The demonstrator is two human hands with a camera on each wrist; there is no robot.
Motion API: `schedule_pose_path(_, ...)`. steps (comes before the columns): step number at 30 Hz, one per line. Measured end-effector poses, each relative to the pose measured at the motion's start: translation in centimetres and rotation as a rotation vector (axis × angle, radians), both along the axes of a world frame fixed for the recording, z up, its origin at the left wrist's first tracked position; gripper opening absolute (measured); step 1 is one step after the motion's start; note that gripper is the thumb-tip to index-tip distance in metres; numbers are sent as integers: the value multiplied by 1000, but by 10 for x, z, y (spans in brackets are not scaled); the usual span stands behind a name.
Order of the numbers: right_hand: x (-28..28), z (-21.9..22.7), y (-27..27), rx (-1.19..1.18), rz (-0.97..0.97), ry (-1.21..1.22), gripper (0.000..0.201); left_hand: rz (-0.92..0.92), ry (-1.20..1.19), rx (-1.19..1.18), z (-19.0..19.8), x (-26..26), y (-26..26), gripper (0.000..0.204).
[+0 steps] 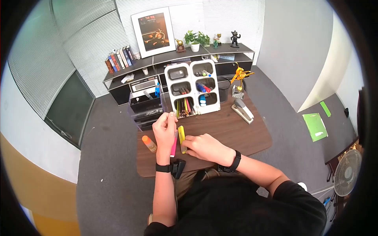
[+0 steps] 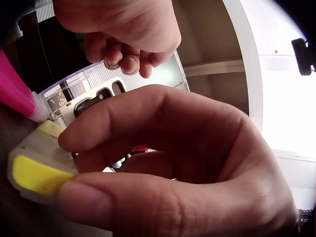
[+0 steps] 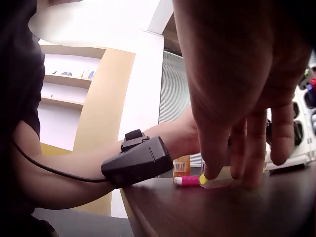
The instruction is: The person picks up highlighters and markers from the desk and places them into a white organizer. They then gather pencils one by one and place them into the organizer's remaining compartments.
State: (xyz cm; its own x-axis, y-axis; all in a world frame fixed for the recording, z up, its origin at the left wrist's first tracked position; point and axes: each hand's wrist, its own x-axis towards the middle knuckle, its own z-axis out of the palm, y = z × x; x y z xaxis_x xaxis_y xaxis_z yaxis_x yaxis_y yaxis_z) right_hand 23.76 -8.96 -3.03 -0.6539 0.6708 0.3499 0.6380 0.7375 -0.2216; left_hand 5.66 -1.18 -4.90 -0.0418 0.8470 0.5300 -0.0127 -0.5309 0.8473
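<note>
On the brown desk lies a yellow stick with a translucent grey part, shaped like a marker. My right hand pinches it near its close end. In the left wrist view the right thumb presses against its yellow piece, with the index finger along the other edge. My left hand is raised to the left, fingers loosely curled with nothing seen in them. Below it a pink stick with a white end lies beside the yellow one, partly covered by the hand in the head view.
An orange-capped bottle is left of the hands. Behind stands a white organizer with pencils and pens, next to a clear drawer box. A grey stapler and a golden figurine occupy the desk's right side.
</note>
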Motion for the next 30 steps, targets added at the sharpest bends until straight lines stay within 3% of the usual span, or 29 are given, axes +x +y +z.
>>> schedule_pose_path(5, 0, -13, 5, 42, -12, 105, 33, 19, -4, -21, 1, 1, -3, 36)
schedule_pose_path(8, -3, -14, 0, 8, -87, 32, 45, 16, 6, -31, 0, -2, -2, 36)
schedule_pose_path(10, -6, -27, 5, 135, -71, 102, 51, 16, 7, -30, 1, -1, -3, 36)
schedule_pose_path(22, -23, -38, 19, 133, -89, 87, 65, -9, -13, -34, -2, -1, 1, 35)
schedule_pose_path(30, -32, -43, 20, 144, -38, 28, 62, -11, -14, -44, -1, -2, -1, 35)
